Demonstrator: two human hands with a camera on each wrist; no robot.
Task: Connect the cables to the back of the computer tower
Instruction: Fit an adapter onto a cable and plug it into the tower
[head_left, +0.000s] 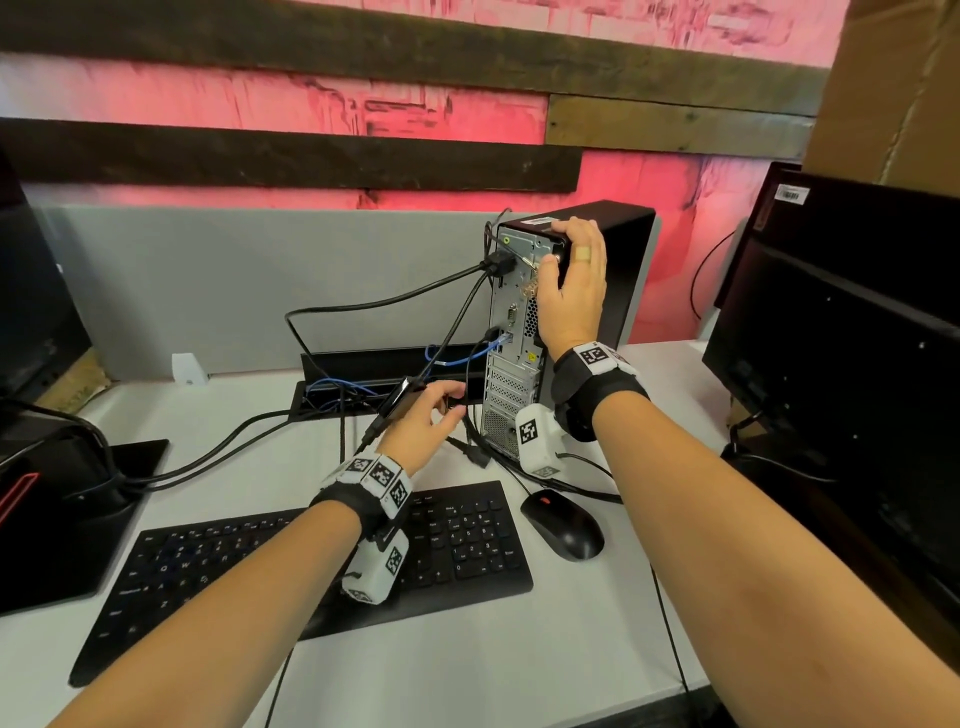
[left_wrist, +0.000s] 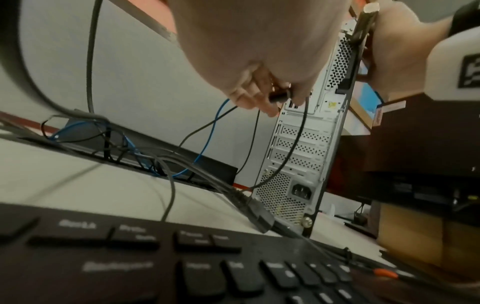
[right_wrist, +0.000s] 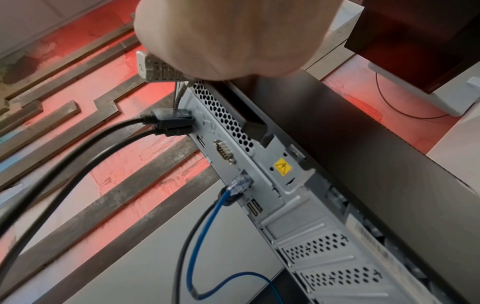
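The black computer tower (head_left: 626, 270) stands upright at the back of the desk, its grey back panel (head_left: 511, 395) facing me. My right hand (head_left: 558, 247) grips its top rear corner, fingers over the top and thumb on the panel. Lower down, my left hand (head_left: 451, 406) pinches a small black plug (left_wrist: 279, 97) just in front of the free USB ports (left_wrist: 293, 105); its thin black cable hangs down. Two thick black cables (right_wrist: 172, 122) and a blue network cable (right_wrist: 240, 184) sit in the panel. A grey combination lock (right_wrist: 155, 70) hangs by my right palm.
A black keyboard (head_left: 322, 556) and mouse (head_left: 563, 525) lie in front of the tower. A loose black power plug (left_wrist: 259, 216) rests on the desk below the panel's power socket (left_wrist: 302, 191). Cables run into a desk slot (head_left: 358, 387). Monitors stand at right (head_left: 841, 338) and far left.
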